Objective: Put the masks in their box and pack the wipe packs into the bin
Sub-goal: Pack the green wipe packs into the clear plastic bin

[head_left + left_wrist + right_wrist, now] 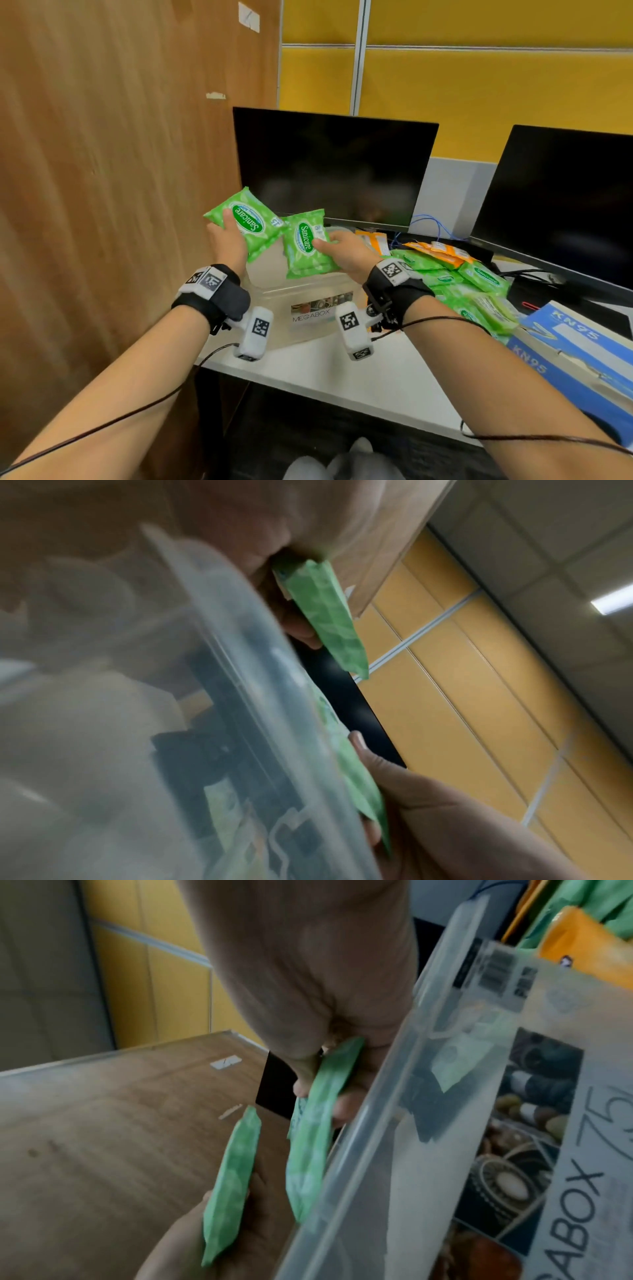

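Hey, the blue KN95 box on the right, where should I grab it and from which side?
Take the KN95 box across its narrow width near the close end, coming from above. It lies flat on the desk with its long top face exposed, and wipe packs crowd its far left side. Both hands are full now.

We see the bin (301, 308) on the tabletop (359, 380), before a monitor (329, 168). Right of it lies a heap of wipe packs (459, 284). The mask box (579, 356) sits further right.

Above the clear bin (308, 294) is open air; monitor (335, 168) behind, wooden panel (113, 171) left.
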The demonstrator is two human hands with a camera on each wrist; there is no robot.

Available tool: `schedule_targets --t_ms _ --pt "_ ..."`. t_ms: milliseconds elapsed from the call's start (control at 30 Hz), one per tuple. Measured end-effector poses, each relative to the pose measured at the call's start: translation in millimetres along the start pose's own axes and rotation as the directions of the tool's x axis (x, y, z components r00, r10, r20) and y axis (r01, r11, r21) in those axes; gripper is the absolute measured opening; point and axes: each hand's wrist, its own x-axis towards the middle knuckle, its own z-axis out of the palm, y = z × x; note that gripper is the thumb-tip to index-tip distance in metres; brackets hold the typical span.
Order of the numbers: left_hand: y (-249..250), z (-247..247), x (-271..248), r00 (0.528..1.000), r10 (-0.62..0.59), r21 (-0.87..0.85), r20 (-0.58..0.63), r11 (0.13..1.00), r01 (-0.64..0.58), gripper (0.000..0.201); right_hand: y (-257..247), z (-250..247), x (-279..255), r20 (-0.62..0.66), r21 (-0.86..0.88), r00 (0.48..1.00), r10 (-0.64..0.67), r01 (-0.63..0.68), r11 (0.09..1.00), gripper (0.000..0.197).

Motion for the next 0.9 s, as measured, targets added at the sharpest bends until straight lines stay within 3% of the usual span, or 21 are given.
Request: schedule_targets --t_ms 67,167,300,400,500,567,700,767,900 --pt "-6 1 11 0.998 -0.064 -0.061 0.013 0.996 0.065 0.054 -3 10 6 0.042 -0.007 0.999 0.032 -0.032 0.999 0.019" --pt "-28 7 34 0.971 -0.14 -0.111 0.195 0.98 0.164 0.066 -4 21 13 0.159 0.161 0.985 0.066 -0.092 0.983 0.022" --pt "-9 11 9 0.916 -0.147 -0.096 0.374 0.976 0.196 0.046 -6 25 14 0.311 0.298 0.95 -0.026 -0.072 0.952 0.051" --pt "2 10 1 0.901 -0.132 -0.088 0.414 0.979 0.184 0.042 -2 22 16 0.406 0.299 0.912 -0.054 -0.077 0.951 0.071" --pt "3 8 2 0.92 -0.158 -0.176 0.359 0.957 0.233 0.042 2 18 21 0.479 0.267 0.876 -0.058 -0.083 0.96 0.087" --pt "0 7 4 0.923 -0.194 -0.244 0.333 0.928 0.283 0.043 2 15 24 0.486 0.288 0.872 -0.062 -0.093 0.953 0.081" --pt "-3 6 8 0.912 -0.233 -0.28 0.337 0.9 0.333 0.046 0 15 22 0.471 0.223 0.88 -0.057 -0.057 0.973 0.045" --pt "-4 5 9 0.906 -0.245 -0.29 0.344 0.89 0.351 0.046 2 15 23 0.476 0.211 0.878 -0.05 -0.058 0.976 0.039" --pt "-5 8 10 0.903 -0.251 -0.287 0.35 0.889 0.358 0.048 3 19 26 0.365 0.141 0.931 0.007 -0.062 0.988 0.021"
